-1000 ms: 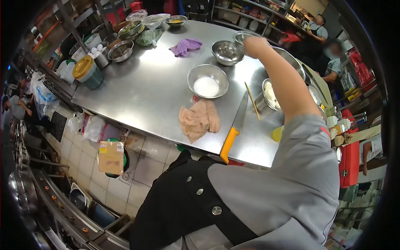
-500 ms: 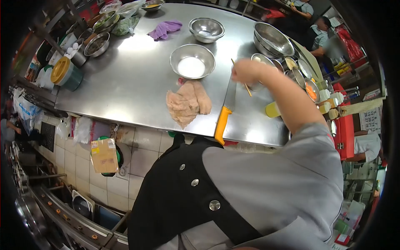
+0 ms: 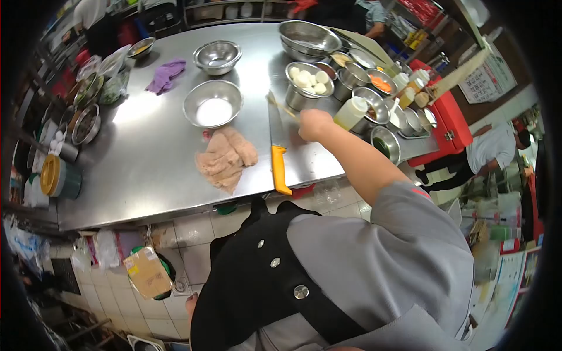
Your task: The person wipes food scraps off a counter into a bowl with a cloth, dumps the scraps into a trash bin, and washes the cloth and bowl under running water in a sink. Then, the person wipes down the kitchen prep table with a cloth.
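Note:
My right hand (image 3: 316,124) is closed around a thin wooden stick (image 3: 285,109), which points out to the left over the steel table. Its tip lies near the blade of a knife with a yellow handle (image 3: 280,169). Left of the knife is a piece of raw meat with pale, bumpy skin (image 3: 225,158), spread on the table. Behind it stands a steel bowl (image 3: 196,96) with something white at the bottom. A small red bit (image 3: 206,134) lies between bowl and meat. Only a sliver of my left hand (image 3: 191,303) shows beside the apron; its fingers are hidden.
Right of my hand stand a squeeze bottle (image 3: 351,114), a pot of white round pieces (image 3: 310,82) and several steel containers. At the back are a steel bowl (image 3: 218,58) and a purple cloth (image 3: 165,76). A lidded tub (image 3: 64,178) stands left. Other people stand around.
The view has swung to the right, so the table things sit further left. My right hand still holds the stick, now lower and tilted more level. Part of my left hand has come into view.

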The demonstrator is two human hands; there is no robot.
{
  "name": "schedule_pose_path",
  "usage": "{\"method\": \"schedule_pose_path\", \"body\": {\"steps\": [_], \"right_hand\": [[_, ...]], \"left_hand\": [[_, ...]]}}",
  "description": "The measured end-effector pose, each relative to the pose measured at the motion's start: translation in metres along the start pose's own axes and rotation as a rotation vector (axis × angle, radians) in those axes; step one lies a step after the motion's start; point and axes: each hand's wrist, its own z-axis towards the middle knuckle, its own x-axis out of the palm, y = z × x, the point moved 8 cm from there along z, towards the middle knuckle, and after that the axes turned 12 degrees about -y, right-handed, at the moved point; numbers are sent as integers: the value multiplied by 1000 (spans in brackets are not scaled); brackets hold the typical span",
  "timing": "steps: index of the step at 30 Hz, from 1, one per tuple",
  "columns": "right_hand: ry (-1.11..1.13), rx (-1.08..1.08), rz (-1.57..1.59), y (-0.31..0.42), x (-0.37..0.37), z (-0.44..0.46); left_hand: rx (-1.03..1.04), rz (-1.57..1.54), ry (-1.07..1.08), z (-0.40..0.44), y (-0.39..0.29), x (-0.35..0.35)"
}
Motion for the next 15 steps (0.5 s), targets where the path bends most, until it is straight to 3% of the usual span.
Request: {"method": "schedule_pose_path", "body": {"steps": [3,7,12,15], "right_hand": [[-183,14,135,-16,-63,-41],[-447,-71,566,-77,-151,-79],[-830,-64,1091,-199,-260,-100],[-972,-30,1239,-308,-280,-83]], "left_hand": [[6,3,-9,17,-18,9],[15,42,-48,6,-43,23],[82,134,-45,-33,-70,55],[106,171,-66,-69,-85,78]]}}
